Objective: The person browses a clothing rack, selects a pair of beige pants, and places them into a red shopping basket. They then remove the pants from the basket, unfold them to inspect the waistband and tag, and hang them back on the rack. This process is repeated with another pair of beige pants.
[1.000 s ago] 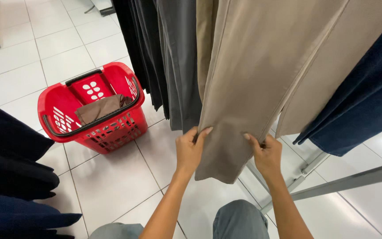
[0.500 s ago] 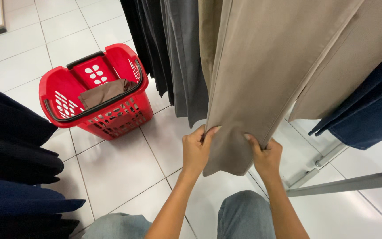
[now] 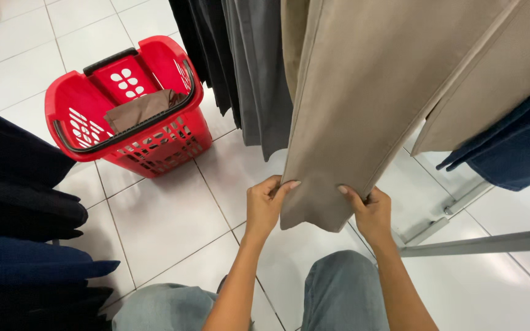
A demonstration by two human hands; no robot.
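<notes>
The beige trouser leg (image 3: 363, 110) hangs from a rack out of frame above, with its hem at centre, near the person's knees. The left hand (image 3: 265, 205) grips the left edge of the hem, fingers (image 3: 280, 187) closed over the cloth. The right hand (image 3: 370, 211) grips the right edge, thumb on the front face and the other fingers behind the fabric.

Change over the last second: both hands keep the same grip on the hem, and the hem sits at about the same height. The view has swung, so the red shopping basket (image 3: 124, 132) now appears farther left and fuller in frame. The brown folded garment (image 3: 139, 109) inside it lies unmoved.

Reading: the hem is being held stretched flat between the two hands; no release has begun.

Dark grey trousers (image 3: 259, 67) hang just left of the beige leg. Navy garments (image 3: 510, 141) hang at right. The white tiled floor (image 3: 173, 227) lies below.
</notes>
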